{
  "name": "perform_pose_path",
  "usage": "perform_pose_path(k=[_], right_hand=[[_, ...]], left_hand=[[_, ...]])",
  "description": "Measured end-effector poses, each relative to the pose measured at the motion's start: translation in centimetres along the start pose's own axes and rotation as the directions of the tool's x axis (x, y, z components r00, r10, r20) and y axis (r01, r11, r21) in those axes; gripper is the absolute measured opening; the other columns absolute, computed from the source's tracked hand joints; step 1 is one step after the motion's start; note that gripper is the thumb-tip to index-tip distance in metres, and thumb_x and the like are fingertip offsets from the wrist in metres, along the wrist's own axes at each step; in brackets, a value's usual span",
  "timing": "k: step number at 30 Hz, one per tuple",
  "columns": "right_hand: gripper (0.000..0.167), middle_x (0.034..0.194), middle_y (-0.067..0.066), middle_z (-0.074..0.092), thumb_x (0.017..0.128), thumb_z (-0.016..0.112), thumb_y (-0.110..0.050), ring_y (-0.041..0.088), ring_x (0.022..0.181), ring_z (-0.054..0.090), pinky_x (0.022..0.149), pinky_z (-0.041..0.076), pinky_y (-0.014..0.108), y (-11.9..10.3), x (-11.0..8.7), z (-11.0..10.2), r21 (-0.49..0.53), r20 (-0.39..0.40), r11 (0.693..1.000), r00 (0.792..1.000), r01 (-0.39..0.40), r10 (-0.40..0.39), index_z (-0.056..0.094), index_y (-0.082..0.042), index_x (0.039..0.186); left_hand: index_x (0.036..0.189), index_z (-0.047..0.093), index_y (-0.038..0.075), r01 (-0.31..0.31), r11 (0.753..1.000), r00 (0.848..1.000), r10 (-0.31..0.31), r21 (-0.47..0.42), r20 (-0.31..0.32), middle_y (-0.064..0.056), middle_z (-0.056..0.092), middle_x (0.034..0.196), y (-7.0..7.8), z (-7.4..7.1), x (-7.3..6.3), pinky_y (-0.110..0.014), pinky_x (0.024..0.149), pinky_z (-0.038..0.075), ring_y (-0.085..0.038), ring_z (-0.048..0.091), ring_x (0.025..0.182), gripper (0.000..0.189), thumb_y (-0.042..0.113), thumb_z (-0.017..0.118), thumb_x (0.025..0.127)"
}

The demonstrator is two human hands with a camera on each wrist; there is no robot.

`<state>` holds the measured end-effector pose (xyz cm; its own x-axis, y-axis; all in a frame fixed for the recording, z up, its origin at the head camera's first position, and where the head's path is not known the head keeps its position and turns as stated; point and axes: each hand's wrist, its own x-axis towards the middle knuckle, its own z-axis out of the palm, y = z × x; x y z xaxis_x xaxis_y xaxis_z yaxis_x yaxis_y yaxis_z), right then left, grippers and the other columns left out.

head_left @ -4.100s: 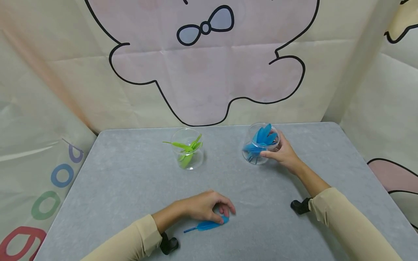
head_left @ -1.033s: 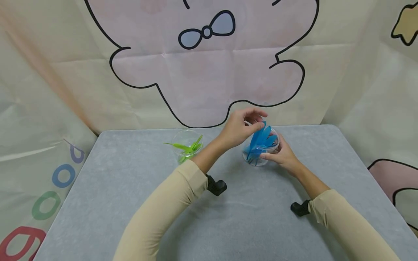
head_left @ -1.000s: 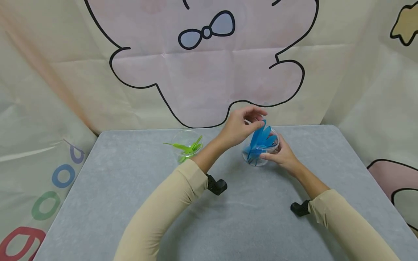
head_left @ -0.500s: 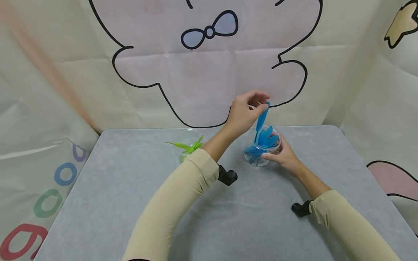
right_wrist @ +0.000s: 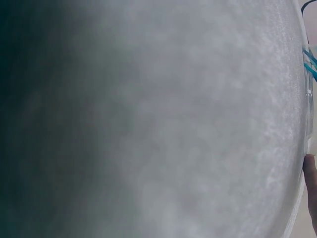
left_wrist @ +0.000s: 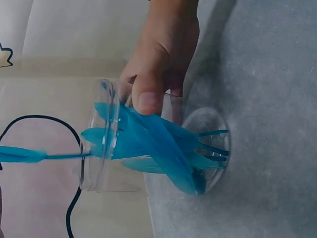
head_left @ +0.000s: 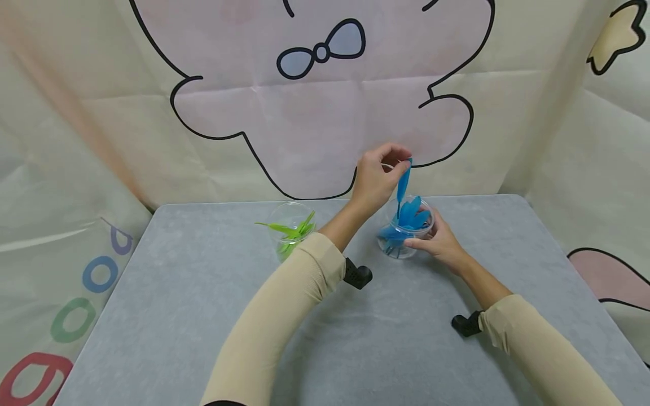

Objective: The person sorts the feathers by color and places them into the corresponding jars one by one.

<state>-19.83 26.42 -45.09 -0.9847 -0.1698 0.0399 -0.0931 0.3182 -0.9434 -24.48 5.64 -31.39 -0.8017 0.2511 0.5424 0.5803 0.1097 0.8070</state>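
My left hand [head_left: 378, 176] pinches the top of a blue feather [head_left: 403, 185], held upright over a clear plastic jar [head_left: 383, 243]. In the left wrist view the quill of that feather [left_wrist: 22, 154] reaches just inside the jar's mouth. Several other blue feathers [left_wrist: 163, 148] stand inside, quills toward the bottom. My right hand [head_left: 440, 243] grips the jar from its right side, thumb in front; its other fingers are mostly behind the jar. In the right wrist view only a fingertip [right_wrist: 310, 171] and a sliver of the jar show at the right edge.
Left of my left forearm stands a second clear jar [head_left: 289, 211] with several green feathers [head_left: 291, 230], partly covered by the sleeve. Both jars are near the back edge of the grey table [head_left: 203, 293]. A printed cloth [head_left: 304, 124] hangs behind it.
The blue feather that lay on the table under my left hand is now held over the jar. In the last second the left hand has lifted it higher. The right hand keeps its place.
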Motion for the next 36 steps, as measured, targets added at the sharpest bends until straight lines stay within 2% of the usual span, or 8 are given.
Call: perform_pose_path(k=[3, 9, 12, 17, 22, 30, 33, 36], right_hand=[[0.085, 0.154, 0.018, 0.036, 0.091, 0.073, -0.010, 0.035, 0.140, 0.036, 0.112, 0.032, 0.056, 0.1, 0.1, 0.1, -0.003, 0.004, 1.000, 1.000, -0.001, 0.001, 0.019, -0.011, 0.156], [0.085, 0.153, 0.015, 0.038, 0.091, 0.073, -0.010, 0.027, 0.136, 0.040, 0.108, 0.041, 0.031, 0.2, 0.0, 0.0, -0.008, 0.013, 1.000, 1.000, 0.000, 0.000, 0.019, -0.013, 0.156], [0.085, 0.153, 0.015, 0.037, 0.091, 0.073, -0.009, 0.024, 0.135, 0.040, 0.103, 0.042, 0.021, 0.3, 0.1, 0.0, 0.012, 0.019, 1.000, 1.000, 0.007, -0.007, 0.019, -0.013, 0.156], [0.086, 0.153, 0.015, 0.037, 0.091, 0.073, -0.008, 0.018, 0.132, 0.041, 0.097, 0.041, 0.013, 0.3, 0.1, 0.0, 0.039, 0.019, 0.999, 1.000, 0.010, -0.011, 0.018, -0.013, 0.157], [0.087, 0.152, 0.016, 0.035, 0.090, 0.073, -0.008, 0.020, 0.132, 0.040, 0.096, 0.041, 0.011, 0.4, 0.0, 0.0, 0.037, 0.017, 0.999, 1.000, 0.004, -0.004, 0.017, -0.012, 0.156], [0.087, 0.154, 0.017, 0.034, 0.091, 0.073, -0.009, 0.030, 0.137, 0.037, 0.102, 0.040, 0.016, 0.4, 0.0, -0.1, 0.023, 0.019, 1.000, 1.000, -0.007, 0.006, 0.017, -0.013, 0.157], [0.087, 0.154, 0.016, 0.034, 0.091, 0.073, -0.008, 0.030, 0.138, 0.036, 0.108, 0.039, 0.025, 0.3, -0.1, -0.1, 0.023, 0.017, 1.000, 1.000, -0.010, 0.009, 0.017, -0.013, 0.157], [0.087, 0.154, 0.016, 0.034, 0.090, 0.073, -0.006, 0.031, 0.138, 0.035, 0.113, 0.036, 0.041, 0.2, -0.1, 0.0, 0.028, 0.014, 1.000, 1.000, -0.013, 0.013, 0.017, -0.012, 0.156]], left_hand=[[0.106, 0.070, 0.001, -0.011, 1.000, 1.000, 0.011, 0.009, 0.014, -0.010, 0.071, 0.102, -0.4, 0.3, -0.4, -0.017, 0.080, 0.051, -0.013, 0.063, 0.090, 0.012, 0.004, 0.067, 0.095], [0.101, 0.071, 0.001, -0.050, 0.998, 0.996, 0.046, 0.048, 0.074, -0.010, 0.072, 0.099, -1.5, 0.8, -1.1, -0.013, 0.082, 0.050, -0.012, 0.066, 0.089, 0.009, 0.001, 0.068, 0.093], [0.101, 0.071, 0.001, -0.051, 0.996, 0.993, 0.043, 0.067, 0.107, -0.009, 0.072, 0.098, -2.0, 0.9, -1.4, -0.013, 0.082, 0.050, -0.011, 0.066, 0.088, 0.009, 0.002, 0.068, 0.093], [0.102, 0.071, 0.002, -0.022, 0.995, 0.985, 0.005, 0.093, 0.175, -0.007, 0.071, 0.098, -2.7, 0.8, -2.3, -0.013, 0.080, 0.049, -0.009, 0.063, 0.088, 0.009, 0.003, 0.067, 0.094], [0.102, 0.070, 0.002, 0.003, 0.996, 0.979, -0.022, 0.094, 0.201, -0.008, 0.071, 0.098, -3.2, 0.6, -2.8, -0.014, 0.080, 0.050, -0.012, 0.063, 0.088, 0.009, 0.002, 0.067, 0.094], [0.104, 0.070, 0.000, 0.001, 0.993, 0.965, -0.032, 0.118, 0.259, -0.011, 0.072, 0.100, -3.9, 0.1, -3.4, -0.014, 0.079, 0.050, -0.010, 0.063, 0.084, 0.012, -0.001, 0.068, 0.093], [0.105, 0.070, -0.001, 0.000, 0.994, 0.962, -0.030, 0.112, 0.270, -0.013, 0.071, 0.099, -4.1, 0.0, -3.7, -0.016, 0.079, 0.051, -0.011, 0.063, 0.084, 0.014, -0.002, 0.068, 0.091], [0.106, 0.069, -0.001, 0.003, 0.995, 0.962, -0.031, 0.102, 0.273, -0.013, 0.071, 0.099, -4.2, 0.0, -4.0, -0.023, 0.082, 0.054, -0.011, 0.063, 0.084, 0.015, -0.001, 0.069, 0.091]])
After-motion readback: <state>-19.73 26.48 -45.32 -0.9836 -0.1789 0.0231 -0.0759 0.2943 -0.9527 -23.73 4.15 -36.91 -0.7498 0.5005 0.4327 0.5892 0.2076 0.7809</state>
